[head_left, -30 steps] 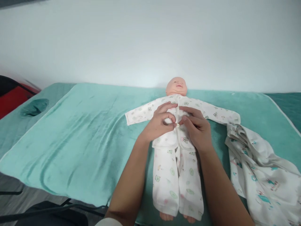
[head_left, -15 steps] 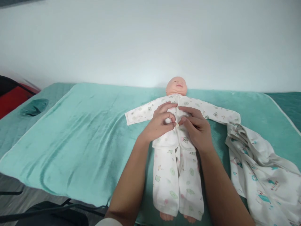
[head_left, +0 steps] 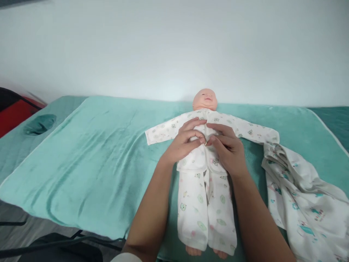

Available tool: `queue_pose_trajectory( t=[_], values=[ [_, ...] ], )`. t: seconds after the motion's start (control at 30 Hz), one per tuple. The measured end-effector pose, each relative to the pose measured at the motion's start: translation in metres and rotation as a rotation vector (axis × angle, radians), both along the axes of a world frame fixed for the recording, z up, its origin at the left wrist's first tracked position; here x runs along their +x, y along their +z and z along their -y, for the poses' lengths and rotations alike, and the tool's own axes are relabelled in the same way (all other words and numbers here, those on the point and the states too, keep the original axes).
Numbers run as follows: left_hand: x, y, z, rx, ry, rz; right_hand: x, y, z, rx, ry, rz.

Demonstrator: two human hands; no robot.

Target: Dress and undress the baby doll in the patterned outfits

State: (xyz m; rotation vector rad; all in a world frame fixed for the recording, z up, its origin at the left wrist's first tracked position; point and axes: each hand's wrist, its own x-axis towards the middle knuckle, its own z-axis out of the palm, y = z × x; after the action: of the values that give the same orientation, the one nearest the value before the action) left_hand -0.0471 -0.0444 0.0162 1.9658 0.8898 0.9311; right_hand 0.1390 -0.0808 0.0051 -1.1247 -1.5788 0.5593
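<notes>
A baby doll [head_left: 205,99] lies on its back on a teal towel [head_left: 103,153], dressed in a white printed shirt [head_left: 166,129] and matching trousers [head_left: 203,207]. Both my hands meet over the doll's chest. My left hand [head_left: 184,142] pinches the left edge of the shirt front, fingers curled. My right hand [head_left: 227,147] pinches the right edge beside a small button [head_left: 205,144]. The fingertips of both hands touch at the shirt's middle seam. The doll's bare feet [head_left: 205,251] stick out below the trouser legs.
A crumpled printed cloth [head_left: 300,196] lies to the right of the doll. A dark green bundle [head_left: 39,124] sits at the far left. A red and black object [head_left: 13,109] stands beyond the table's left end. Dark chair parts [head_left: 54,243] show below the front edge.
My fingertips have drawn closer together over the button on the shirt front. The arms and doll stay where they were.
</notes>
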Motion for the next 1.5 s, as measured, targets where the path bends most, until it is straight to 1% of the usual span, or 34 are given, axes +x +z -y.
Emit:
queue_pose_trajectory(
  t=[0.13, 0.33, 0.57, 0.9, 1.1, 1.2, 1.33, 1.5],
  values=[
    [0.0017, 0.0009, 0.0008, 0.003, 0.006, 0.024, -0.0017, 0.0009, -0.0003, -0.006, -0.040, -0.013],
    [0.0056, 0.0003, 0.0022, 0.007, 0.070, 0.028, -0.0018, 0.0014, -0.0009, 0.001, -0.055, -0.030],
    [0.0030, 0.0007, 0.0025, -0.010, 0.028, -0.012, -0.0015, 0.0000, -0.0009, -0.014, -0.042, -0.035],
    [0.0019, 0.0005, 0.0017, -0.036, 0.012, 0.046, 0.0006, -0.0021, -0.0014, 0.004, -0.003, -0.022],
    [0.0052, 0.0009, 0.0026, -0.014, 0.039, 0.042, 0.0035, -0.0049, -0.0022, 0.059, 0.046, -0.005],
    [0.0066, 0.0006, 0.0036, -0.005, 0.052, 0.050, 0.0040, -0.0054, -0.0027, 0.072, 0.049, 0.010],
    [0.0066, -0.0005, 0.0039, 0.008, 0.045, 0.060, 0.0041, -0.0055, -0.0031, 0.081, 0.060, 0.022],
    [0.0045, -0.0019, 0.0013, 0.066, 0.021, 0.073, 0.0053, -0.0050, -0.0031, 0.118, 0.062, 0.047]
  ],
)
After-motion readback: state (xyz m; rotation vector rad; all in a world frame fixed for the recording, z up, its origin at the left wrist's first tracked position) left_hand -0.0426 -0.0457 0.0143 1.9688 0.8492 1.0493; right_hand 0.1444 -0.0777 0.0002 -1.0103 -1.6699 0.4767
